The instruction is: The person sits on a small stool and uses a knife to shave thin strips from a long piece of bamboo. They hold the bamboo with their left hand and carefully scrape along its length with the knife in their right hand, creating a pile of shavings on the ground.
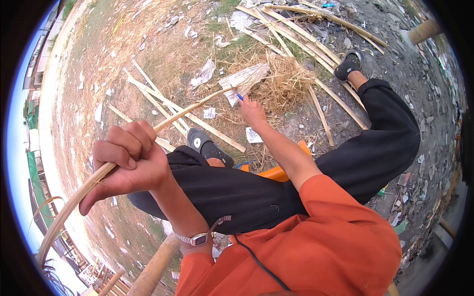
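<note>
My left hand [129, 155] is closed around a long pale bamboo strip [195, 106], raised at the left near the watch on my wrist. The strip runs from the lower left rim, through my fist, to a far end in front of my right hand [253, 112]. Closed fingers of that hand hold a small blue tool [240, 97], close to the strip's far end. Its blade or tip is too small to make out, and I cannot tell whether it touches the strip. Behind them a whitish flat slab [244, 80] lies on the ground.
Dry shavings [286, 86] lie heaped beyond my right hand. Several split bamboo strips [316, 52] spread at the upper right, others [163, 101] at the left. Below me is an orange seat [274, 173], between my legs. A thick bamboo pole [155, 266] stands at the lower left. Litter dots the ground.
</note>
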`<state>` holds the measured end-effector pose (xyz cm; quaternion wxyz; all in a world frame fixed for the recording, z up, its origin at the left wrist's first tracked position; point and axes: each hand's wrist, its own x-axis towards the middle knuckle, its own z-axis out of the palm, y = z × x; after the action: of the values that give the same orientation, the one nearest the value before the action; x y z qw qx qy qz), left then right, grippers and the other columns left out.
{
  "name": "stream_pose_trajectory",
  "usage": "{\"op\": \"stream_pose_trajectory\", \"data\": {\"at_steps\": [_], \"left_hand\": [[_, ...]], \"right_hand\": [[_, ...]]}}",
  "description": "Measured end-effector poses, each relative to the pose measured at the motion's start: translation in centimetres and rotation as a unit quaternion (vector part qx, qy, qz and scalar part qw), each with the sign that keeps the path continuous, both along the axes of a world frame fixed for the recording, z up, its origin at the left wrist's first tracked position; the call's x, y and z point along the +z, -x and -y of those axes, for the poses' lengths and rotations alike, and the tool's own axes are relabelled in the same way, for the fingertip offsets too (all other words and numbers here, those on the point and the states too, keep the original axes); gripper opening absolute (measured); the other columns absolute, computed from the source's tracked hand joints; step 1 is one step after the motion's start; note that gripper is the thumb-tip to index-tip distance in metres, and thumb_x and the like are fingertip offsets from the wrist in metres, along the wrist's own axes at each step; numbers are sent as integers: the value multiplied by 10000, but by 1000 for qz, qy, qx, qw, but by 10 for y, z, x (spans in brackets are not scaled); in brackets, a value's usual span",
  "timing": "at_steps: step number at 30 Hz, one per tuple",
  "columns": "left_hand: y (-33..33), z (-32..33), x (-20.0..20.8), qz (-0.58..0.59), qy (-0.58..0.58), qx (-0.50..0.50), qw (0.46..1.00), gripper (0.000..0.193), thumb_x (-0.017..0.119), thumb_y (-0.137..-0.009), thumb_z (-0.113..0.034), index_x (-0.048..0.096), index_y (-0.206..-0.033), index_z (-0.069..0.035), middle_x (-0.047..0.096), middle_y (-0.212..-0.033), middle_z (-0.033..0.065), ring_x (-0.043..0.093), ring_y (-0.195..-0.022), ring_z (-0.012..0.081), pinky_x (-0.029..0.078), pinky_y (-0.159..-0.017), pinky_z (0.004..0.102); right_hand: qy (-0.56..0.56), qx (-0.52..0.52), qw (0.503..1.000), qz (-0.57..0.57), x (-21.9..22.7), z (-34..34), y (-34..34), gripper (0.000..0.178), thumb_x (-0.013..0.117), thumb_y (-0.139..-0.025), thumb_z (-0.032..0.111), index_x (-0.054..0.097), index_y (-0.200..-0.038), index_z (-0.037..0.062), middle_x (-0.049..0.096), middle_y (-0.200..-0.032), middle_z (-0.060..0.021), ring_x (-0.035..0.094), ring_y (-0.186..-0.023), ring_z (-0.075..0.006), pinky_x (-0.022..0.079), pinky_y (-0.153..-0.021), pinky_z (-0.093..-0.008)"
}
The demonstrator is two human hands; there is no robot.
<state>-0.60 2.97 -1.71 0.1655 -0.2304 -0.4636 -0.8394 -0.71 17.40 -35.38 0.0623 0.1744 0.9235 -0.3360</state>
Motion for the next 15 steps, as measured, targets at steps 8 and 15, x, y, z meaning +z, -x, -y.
{"op": "stream_pose_trajectory", "data": {"at_steps": [8,15], "left_hand": [[2,-19,4,0,32,44,998,737,243,-656,-857,230,-541,-129,174,-472,-26,125,-404,82,108,-401,248],[9,5,2,0,6,109,994,734,222,-691,-840,231,-542,-121,176,-470,-18,124,-391,77,87,-389,245]], "right_hand": [[6,-41,998,36,-34,-18,16,341,353,-939,334,480,-971,20,606,-779,-270,599,-773,-440,465,-681,-526],[161,-53,981,-98,22,11,8,264,321,-944,277,368,-1037,35,550,-683,-295,540,-663,-485,417,-607,-548]]}}
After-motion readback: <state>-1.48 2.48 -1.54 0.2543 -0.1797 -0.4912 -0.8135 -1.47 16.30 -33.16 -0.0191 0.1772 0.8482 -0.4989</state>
